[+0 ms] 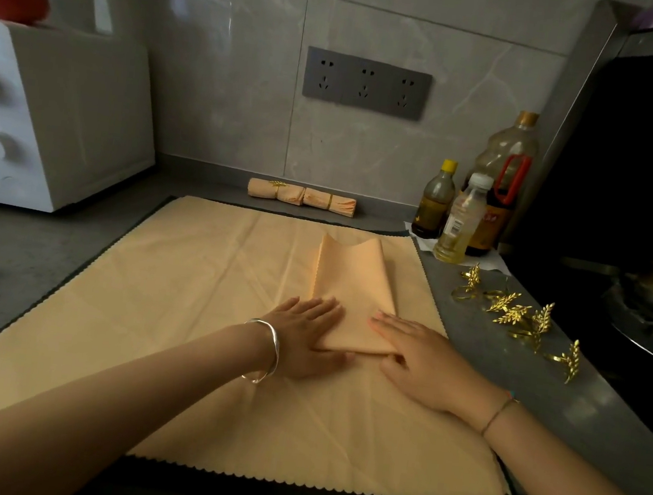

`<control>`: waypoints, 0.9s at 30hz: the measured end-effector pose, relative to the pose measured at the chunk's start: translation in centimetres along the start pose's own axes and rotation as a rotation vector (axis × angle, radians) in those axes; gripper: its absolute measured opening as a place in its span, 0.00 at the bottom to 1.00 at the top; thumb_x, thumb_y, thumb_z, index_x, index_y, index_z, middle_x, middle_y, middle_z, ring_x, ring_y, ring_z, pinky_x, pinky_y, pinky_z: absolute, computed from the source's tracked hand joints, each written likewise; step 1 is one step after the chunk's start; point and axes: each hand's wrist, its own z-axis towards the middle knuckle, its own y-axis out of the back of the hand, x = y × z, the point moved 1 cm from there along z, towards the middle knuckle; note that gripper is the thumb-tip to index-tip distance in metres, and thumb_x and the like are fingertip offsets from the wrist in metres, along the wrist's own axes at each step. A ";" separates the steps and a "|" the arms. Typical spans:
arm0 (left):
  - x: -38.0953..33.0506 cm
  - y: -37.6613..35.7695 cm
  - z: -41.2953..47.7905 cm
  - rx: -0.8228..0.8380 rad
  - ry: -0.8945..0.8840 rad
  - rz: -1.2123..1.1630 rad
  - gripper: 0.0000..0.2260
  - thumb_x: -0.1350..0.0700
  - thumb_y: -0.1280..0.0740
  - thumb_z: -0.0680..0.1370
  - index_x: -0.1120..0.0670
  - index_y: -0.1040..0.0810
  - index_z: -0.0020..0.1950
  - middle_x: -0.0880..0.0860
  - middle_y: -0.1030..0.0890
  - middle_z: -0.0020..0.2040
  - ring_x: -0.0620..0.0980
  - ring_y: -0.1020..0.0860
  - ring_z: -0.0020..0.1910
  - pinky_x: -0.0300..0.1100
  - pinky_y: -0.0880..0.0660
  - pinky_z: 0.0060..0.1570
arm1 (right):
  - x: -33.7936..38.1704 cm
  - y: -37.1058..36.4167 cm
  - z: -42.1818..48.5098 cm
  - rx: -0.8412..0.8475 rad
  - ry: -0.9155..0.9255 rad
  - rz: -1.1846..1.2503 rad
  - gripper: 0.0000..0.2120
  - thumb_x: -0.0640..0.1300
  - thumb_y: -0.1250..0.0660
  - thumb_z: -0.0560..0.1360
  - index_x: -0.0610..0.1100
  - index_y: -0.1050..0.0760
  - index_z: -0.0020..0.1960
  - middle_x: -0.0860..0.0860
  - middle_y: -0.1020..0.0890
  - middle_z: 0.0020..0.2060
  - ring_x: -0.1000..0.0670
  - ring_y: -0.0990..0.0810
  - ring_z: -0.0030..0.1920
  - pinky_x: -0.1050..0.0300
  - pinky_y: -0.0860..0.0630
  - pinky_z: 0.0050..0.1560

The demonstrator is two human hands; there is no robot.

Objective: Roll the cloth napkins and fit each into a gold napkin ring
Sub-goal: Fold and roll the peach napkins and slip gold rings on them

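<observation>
Both hands, left and right, lie spread flat, pressing the near end of the folded napkin between them. Rolling seems next, then fetching a gold ring lying beyond the right hand.

My left hand: palm down, fingers straight and together, thumb stretched toward the right; my right hand: palm down, fingers flat, angled inward; both forearms bare, reaching forward, converging.
</observation>
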 end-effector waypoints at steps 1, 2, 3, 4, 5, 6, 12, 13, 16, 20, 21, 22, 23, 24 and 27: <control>0.0 0.2 0.0 -0.005 -0.008 0.008 0.36 0.34 0.50 0.77 0.50 0.57 0.77 0.48 0.56 0.78 0.46 0.56 0.76 0.45 0.59 0.74 | -0.2 0.1 0.2 -0.038 -0.014 0.014 0.26 0.43 0.43 0.78 0.50 0.42 0.75 0.54 0.41 0.75 0.56 0.42 0.73 0.74 0.53 0.64; 0.0 0.4 -0.1 -0.020 -0.022 0.002 0.35 0.34 0.49 0.77 0.50 0.56 0.78 0.49 0.54 0.78 0.47 0.55 0.76 0.44 0.59 0.74 | -0.3 0.3 0.1 -0.067 -0.022 0.024 0.25 0.41 0.43 0.78 0.51 0.40 0.74 0.55 0.38 0.73 0.55 0.39 0.72 0.72 0.50 0.66; 0.1 0.6 -0.2 -0.044 -0.042 -0.016 0.35 0.35 0.47 0.77 0.49 0.54 0.77 0.49 0.52 0.78 0.47 0.53 0.76 0.43 0.58 0.73 | -0.3 0.4 0.0 -0.093 -0.018 0.016 0.26 0.39 0.43 0.77 0.52 0.39 0.74 0.55 0.36 0.73 0.55 0.37 0.71 0.70 0.49 0.67; 0.3 0.8 -0.4 -0.079 -0.073 -0.029 0.34 0.36 0.45 0.77 0.49 0.52 0.77 0.49 0.50 0.78 0.48 0.51 0.76 0.42 0.57 0.73 | -0.3 0.6 -0.3 -0.112 0.004 -0.004 0.26 0.38 0.44 0.77 0.52 0.40 0.74 0.56 0.35 0.72 0.55 0.37 0.71 0.72 0.52 0.68; 0.5 1.0 -0.7 -0.114 -0.112 -0.022 0.33 0.37 0.44 0.77 0.48 0.51 0.77 0.49 0.48 0.77 0.48 0.50 0.76 0.41 0.56 0.72 | -0.2 0.8 -0.6 -0.121 0.040 -0.011 0.26 0.37 0.44 0.77 0.51 0.41 0.74 0.56 0.36 0.73 0.55 0.38 0.71 0.77 0.58 0.66; 0.8 1.3 -1.1 -0.137 -0.153 0.009 0.33 0.38 0.42 0.77 0.47 0.51 0.77 0.48 0.47 0.77 0.48 0.49 0.76 0.41 0.56 0.72 | 0.1 1.1 -1.2 -0.111 0.070 -0.006 0.27 0.36 0.45 0.78 0.51 0.42 0.74 0.57 0.38 0.73 0.56 0.39 0.72 0.81 0.64 0.61; 1.2 1.2 -2.8 -0.074 -0.295 0.274 0.34 0.51 0.40 0.79 0.46 0.60 0.76 0.46 0.54 0.78 0.48 0.55 0.76 0.41 0.60 0.72 | 0.7 0.8 -4.8 -0.195 0.382 0.068 0.26 0.43 0.41 0.69 0.46 0.29 0.67 0.53 0.23 0.63 0.55 0.24 0.62 0.55 0.32 0.67; 1.1 1.0 -2.9 -0.047 -0.312 0.283 0.32 0.52 0.42 0.79 0.46 0.60 0.76 0.46 0.55 0.77 0.48 0.55 0.76 0.40 0.60 0.72 | 0.6 0.5 -5.0 -0.156 0.403 0.061 0.25 0.46 0.40 0.71 0.48 0.30 0.68 0.55 0.25 0.65 0.57 0.27 0.65 0.56 0.34 0.69; 1.3 0.1 -3.2 -0.007 -0.354 0.273 0.31 0.54 0.43 0.80 0.47 0.59 0.76 0.46 0.55 0.77 0.49 0.55 0.76 0.38 0.59 0.72 | 0.7 0.1 -4.9 -0.087 0.338 0.022 0.31 0.60 0.43 0.72 0.54 0.42 0.74 0.63 0.39 0.71 0.68 0.44 0.70 0.67 0.55 0.73; 2.1 -0.2 -3.4 -0.026 -0.374 0.209 0.32 0.56 0.42 0.79 0.46 0.60 0.76 0.45 0.56 0.77 0.48 0.56 0.76 0.38 0.58 0.73 | -0.3 -0.6 -4.1 -0.102 0.281 0.039 0.31 0.57 0.51 0.71 0.55 0.43 0.74 0.66 0.43 0.70 0.71 0.49 0.69 0.73 0.60 0.69; 2.1 -0.2 -3.5 -0.033 -0.377 0.179 0.31 0.55 0.44 0.80 0.46 0.60 0.76 0.45 0.55 0.77 0.47 0.56 0.76 0.36 0.59 0.73 | -0.4 -0.8 -4.0 -0.115 0.268 0.062 0.29 0.54 0.52 0.72 0.53 0.39 0.73 0.65 0.40 0.70 0.70 0.46 0.68 0.75 0.58 0.68; 2.3 -0.2 -3.6 -0.042 -0.376 0.143 0.29 0.53 0.47 0.79 0.47 0.59 0.76 0.45 0.54 0.77 0.47 0.56 0.76 0.35 0.60 0.72 | -0.4 -0.7 -4.0 -0.131 0.256 0.092 0.27 0.52 0.50 0.73 0.52 0.35 0.71 0.64 0.37 0.68 0.70 0.44 0.67 0.76 0.57 0.67; 2.4 -0.1 -3.7 -0.067 -0.383 0.113 0.28 0.50 0.52 0.77 0.48 0.56 0.76 0.46 0.52 0.77 0.46 0.54 0.76 0.33 0.60 0.71 | -0.5 -0.8 -4.1 -0.151 0.241 0.129 0.24 0.49 0.47 0.74 0.51 0.32 0.70 0.63 0.35 0.66 0.69 0.42 0.66 0.79 0.55 0.66; 2.6 0.0 -3.9 -0.116 -0.371 0.089 0.31 0.48 0.57 0.72 0.50 0.52 0.77 0.46 0.48 0.77 0.45 0.50 0.76 0.31 0.58 0.70 | -0.5 -0.9 -4.1 -0.175 0.225 0.161 0.23 0.46 0.43 0.74 0.50 0.30 0.68 0.63 0.33 0.65 0.68 0.39 0.65 0.80 0.52 0.64; 2.8 0.8 -4.6 -0.321 -0.408 0.113 0.31 0.52 0.52 0.67 0.51 0.26 0.67 0.47 0.23 0.64 0.44 0.24 0.61 0.34 0.29 0.59 | -0.7 -1.2 -4.1 -0.212 0.159 0.254 0.20 0.46 0.39 0.73 0.50 0.26 0.65 0.64 0.29 0.61 0.63 0.30 0.62 0.80 0.42 0.61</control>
